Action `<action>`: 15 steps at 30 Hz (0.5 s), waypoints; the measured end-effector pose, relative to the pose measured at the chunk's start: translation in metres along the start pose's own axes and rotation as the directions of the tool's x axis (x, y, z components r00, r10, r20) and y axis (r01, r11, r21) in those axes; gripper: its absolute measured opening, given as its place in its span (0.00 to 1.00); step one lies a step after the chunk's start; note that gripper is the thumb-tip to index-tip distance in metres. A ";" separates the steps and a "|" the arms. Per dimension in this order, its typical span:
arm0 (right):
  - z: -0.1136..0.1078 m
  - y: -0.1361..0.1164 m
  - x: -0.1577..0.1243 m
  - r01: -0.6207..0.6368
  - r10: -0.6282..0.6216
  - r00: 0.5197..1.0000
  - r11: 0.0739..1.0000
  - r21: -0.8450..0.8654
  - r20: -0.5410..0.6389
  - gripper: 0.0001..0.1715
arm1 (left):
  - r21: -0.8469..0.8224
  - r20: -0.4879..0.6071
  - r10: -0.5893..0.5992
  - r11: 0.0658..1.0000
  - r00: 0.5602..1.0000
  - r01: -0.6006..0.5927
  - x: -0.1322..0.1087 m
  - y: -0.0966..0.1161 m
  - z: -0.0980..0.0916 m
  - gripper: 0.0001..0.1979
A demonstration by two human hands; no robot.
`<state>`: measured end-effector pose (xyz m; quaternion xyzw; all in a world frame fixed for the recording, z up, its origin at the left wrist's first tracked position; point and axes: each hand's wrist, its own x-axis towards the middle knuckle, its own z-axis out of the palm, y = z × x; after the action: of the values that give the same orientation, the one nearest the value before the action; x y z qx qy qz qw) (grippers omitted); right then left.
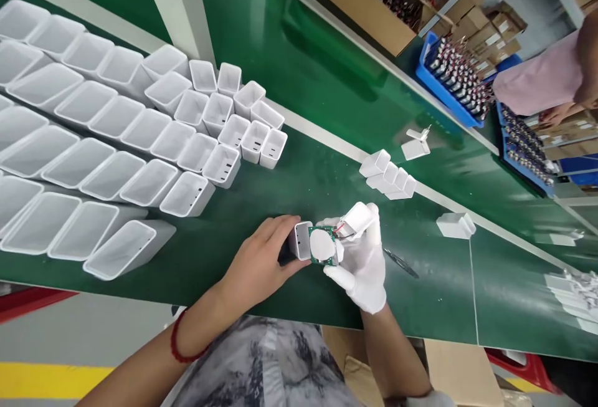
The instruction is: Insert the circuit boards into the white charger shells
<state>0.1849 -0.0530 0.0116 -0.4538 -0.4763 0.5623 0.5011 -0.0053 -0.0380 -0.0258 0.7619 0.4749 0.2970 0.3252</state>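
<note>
My bare left hand (261, 251) grips a white rectangular plastic housing (303, 242), its open end turned to the right. In a white glove, my right hand (362, 270) holds a green circuit board (322, 246) with a round white disc on it, right at the housing's open end. A small white plastic piece (357, 219), with red and black wires running toward the board, also rests in the gloved fingers. Dark tweezers (400, 262) lie on the green table just right of that hand.
Rows of open white housings (107, 139) cover the table's left side. Several closed white units (390, 176) stand ahead, another unit (455, 225) lies to the right. Blue trays of parts (453, 76) are beyond the table, near another person's pink sleeve (537, 76).
</note>
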 end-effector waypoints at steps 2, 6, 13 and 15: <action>-0.002 0.000 0.002 0.005 -0.005 1.000 1.000 -0.025 -0.021 0.58 | 0.036 0.029 0.022 0.999 0.999 -0.023 0.000 0.003 -0.004 0.38; -0.008 0.002 0.006 -0.012 0.014 0.994 1.000 0.014 -0.107 0.47 | 0.050 0.055 0.090 0.994 0.994 -0.093 -0.001 0.005 -0.009 0.30; -0.009 0.002 0.006 -0.035 0.035 0.991 0.999 0.007 -0.126 0.47 | 0.167 -0.103 -0.029 0.985 0.994 0.046 -0.012 0.022 -0.007 0.30; -0.009 0.000 0.004 -0.035 0.034 0.994 0.999 -0.010 -0.103 0.45 | 0.039 0.007 -0.038 0.999 0.999 0.038 -0.013 0.024 -0.019 0.25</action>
<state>0.1937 -0.0484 0.0106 -0.4935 -0.4452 0.5438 0.5123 -0.0118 -0.0541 0.0021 0.7601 0.4937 0.2785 0.3177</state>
